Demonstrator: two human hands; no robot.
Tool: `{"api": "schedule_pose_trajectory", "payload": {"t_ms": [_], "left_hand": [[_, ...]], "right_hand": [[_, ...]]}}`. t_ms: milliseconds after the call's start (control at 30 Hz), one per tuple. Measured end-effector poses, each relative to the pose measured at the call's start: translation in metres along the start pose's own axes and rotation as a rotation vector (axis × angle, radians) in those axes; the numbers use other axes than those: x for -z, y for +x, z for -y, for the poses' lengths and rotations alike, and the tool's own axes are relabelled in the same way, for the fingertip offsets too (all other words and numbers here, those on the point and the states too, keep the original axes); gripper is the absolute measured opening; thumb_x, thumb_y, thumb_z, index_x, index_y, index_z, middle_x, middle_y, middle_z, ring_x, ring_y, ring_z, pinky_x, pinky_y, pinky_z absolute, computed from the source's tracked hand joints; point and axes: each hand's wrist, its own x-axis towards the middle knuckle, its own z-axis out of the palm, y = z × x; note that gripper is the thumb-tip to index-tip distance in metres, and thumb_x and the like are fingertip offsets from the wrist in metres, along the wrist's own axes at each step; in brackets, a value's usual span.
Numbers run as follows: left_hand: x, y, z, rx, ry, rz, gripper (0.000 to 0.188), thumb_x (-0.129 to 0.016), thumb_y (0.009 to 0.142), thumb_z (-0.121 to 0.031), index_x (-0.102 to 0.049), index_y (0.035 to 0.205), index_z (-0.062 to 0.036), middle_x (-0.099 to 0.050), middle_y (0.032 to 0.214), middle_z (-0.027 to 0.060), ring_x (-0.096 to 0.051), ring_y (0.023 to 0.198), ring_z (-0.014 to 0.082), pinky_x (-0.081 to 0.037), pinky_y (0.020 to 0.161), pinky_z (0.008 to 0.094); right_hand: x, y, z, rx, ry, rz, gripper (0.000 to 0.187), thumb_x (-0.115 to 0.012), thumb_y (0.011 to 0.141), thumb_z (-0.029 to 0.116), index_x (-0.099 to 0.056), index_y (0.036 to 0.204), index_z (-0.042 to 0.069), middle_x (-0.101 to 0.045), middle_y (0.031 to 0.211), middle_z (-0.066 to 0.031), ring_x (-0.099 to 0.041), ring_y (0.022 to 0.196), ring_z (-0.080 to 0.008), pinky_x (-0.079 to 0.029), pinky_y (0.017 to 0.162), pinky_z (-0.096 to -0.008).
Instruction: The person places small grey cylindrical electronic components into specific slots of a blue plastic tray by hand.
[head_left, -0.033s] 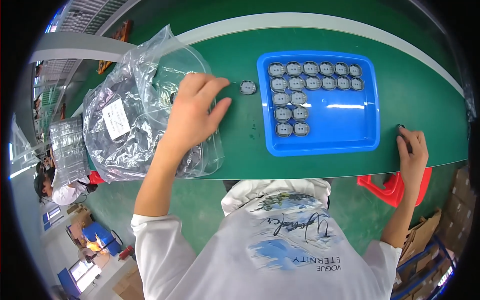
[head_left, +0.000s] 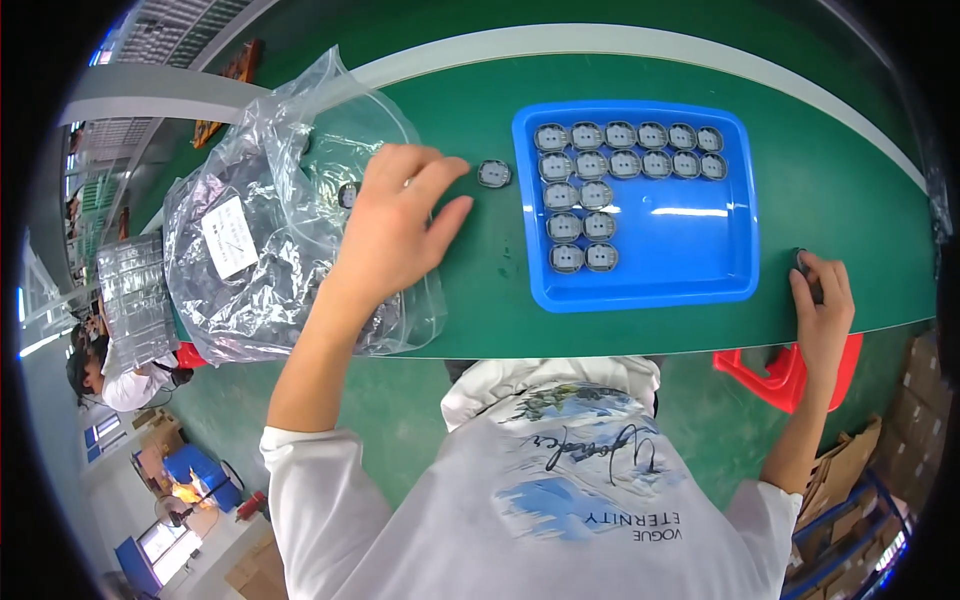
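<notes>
My left hand [head_left: 400, 215] hovers over the right edge of a clear plastic bag [head_left: 280, 180], its thumb and fingers apart with nothing visible between them. Just beyond its fingertips a small rounded grey part [head_left: 493, 173] lies on the green table. Right of that stands a shallow blue tray [head_left: 640, 292]. Several like grey parts [head_left: 620, 136] sit in it, in two full rows along the far side and two shorter columns at the left. Near the table's right front edge, my right hand [head_left: 824, 295] pinches a small dark part [head_left: 801, 261], mostly hidden by the fingers.
The green table [head_left: 480, 290] has a pale raised rim [head_left: 600, 40] at the back. A silvery packet [head_left: 135, 300] is beside the bag. Below the table's right edge is a red plastic stool [head_left: 785, 375]. Another person [head_left: 125, 375] is far left; cardboard [head_left: 910, 400] is at right.
My left hand has shifted slightly right, its fingertips closer to the loose grey part. My right hand has barely moved.
</notes>
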Motion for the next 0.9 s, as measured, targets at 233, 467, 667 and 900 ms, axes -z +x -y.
{"api": "schedule_pose_trajectory", "payload": {"t_ms": [233, 467, 667, 900], "left_hand": [[-0.020, 0.018, 0.000, -0.168, 0.029, 0.003, 0.020, -0.075, 0.077, -0.002, -0.069, 0.097, -0.0026, -0.061, 0.092, 0.0107, -0.058, 0.091, 0.0318, -0.048, 0.082, 0.0422], [-0.019, 0.036, -0.072, -0.152, -0.189, -0.112, 0.016, -0.073, 0.074, 0.002, -0.069, 0.089, -0.0035, -0.065, 0.091, 0.0106, -0.061, 0.086, 0.0314, -0.050, 0.074, 0.0412], [-0.082, 0.050, -0.108, -0.256, -0.142, -0.061, 0.019, -0.079, 0.070, -0.001, -0.071, 0.087, -0.0036, -0.060, 0.086, 0.0082, -0.058, 0.083, 0.0281, -0.047, 0.074, 0.0392], [-0.082, 0.045, -0.098, -0.147, -0.097, -0.076, 0.020, -0.081, 0.069, -0.002, -0.074, 0.087, -0.0035, -0.058, 0.085, 0.0065, -0.056, 0.083, 0.0268, -0.045, 0.078, 0.0399]], "right_hand": [[-0.005, 0.005, 0.001, 0.045, 0.006, -0.054, 0.008, -0.069, 0.090, 0.000, -0.067, 0.097, -0.001, -0.057, 0.087, -0.0066, -0.056, 0.076, -0.0166, -0.046, 0.070, -0.0284], [0.013, 0.023, 0.058, 0.264, 0.154, -0.045, 0.009, -0.070, 0.085, -0.003, -0.068, 0.093, -0.001, -0.060, 0.089, -0.0081, -0.060, 0.076, -0.0176, -0.048, 0.068, -0.0288], [-0.035, 0.044, 0.103, 0.668, -0.008, 0.211, 0.013, -0.075, 0.079, 0.006, -0.068, 0.091, 0.005, -0.058, 0.085, -0.0076, -0.063, 0.077, -0.0269, -0.051, 0.064, -0.0382], [-0.043, 0.051, 0.092, 0.650, -0.041, 0.187, 0.014, -0.076, 0.079, 0.009, -0.069, 0.091, 0.008, -0.057, 0.085, -0.0048, -0.063, 0.077, -0.0257, -0.051, 0.064, -0.0401]]}}
